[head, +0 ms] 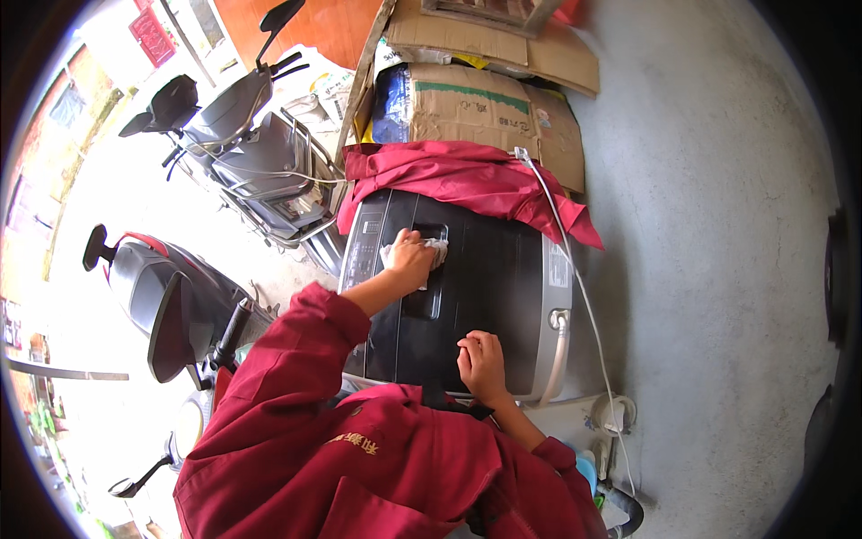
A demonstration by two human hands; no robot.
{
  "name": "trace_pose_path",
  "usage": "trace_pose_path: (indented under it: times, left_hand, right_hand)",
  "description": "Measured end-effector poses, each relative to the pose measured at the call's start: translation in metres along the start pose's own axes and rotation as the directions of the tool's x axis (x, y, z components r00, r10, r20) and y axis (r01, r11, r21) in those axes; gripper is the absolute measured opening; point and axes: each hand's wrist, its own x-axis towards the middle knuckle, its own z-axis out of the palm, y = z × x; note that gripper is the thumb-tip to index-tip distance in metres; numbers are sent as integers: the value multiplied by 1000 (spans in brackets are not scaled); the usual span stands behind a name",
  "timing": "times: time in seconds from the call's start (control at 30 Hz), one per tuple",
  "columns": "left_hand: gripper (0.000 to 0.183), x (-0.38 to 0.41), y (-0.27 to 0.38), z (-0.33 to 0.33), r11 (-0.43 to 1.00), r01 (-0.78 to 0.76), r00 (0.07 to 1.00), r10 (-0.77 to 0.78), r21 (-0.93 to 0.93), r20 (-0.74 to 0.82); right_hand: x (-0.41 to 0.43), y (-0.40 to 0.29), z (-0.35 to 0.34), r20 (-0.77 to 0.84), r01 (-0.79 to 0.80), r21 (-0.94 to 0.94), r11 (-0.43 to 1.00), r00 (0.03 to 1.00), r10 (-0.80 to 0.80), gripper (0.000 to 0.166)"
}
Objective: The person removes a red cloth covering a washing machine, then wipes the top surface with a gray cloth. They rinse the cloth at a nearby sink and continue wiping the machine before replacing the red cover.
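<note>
My left hand (409, 261) grips a crumpled white cloth (440, 250) against the recessed handle of a top-loading washing machine (495, 276). The machine's black lid is down, and its control panel (367, 246) runs along the left side. Over the lid's near part, my right hand (483, 367) is loosely curled, with nothing seen in it; whether it touches the surface is unclear. A dark red garment (458, 172) lies bunched across the far end of the machine. On that garment rests the plug of a white power cord (572, 259).
Two scooters, one grey (249, 148) and one dark (145, 279), stand to the left. Cardboard boxes (465, 114) are stacked beyond the machine. A pale inlet hose (559, 357) bends down its right side, near a grey wall (707, 236). A black hose (630, 512) lies at lower right.
</note>
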Motion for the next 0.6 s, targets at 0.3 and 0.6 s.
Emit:
trace_pose_path:
  times: [0.3, 0.6]
  left_hand:
    - [36, -65, 44, -40, -782, 261, 939, 69, -565, 338]
    - [27, -86, 26, 13, -936, 110, 981, 48, -335, 188]
  right_hand:
    - [88, 15, 9, 76, -377, 660, 650, 894, 441, 21]
    - [130, 24, -20, 365, -560, 715, 419, 810, 459, 57]
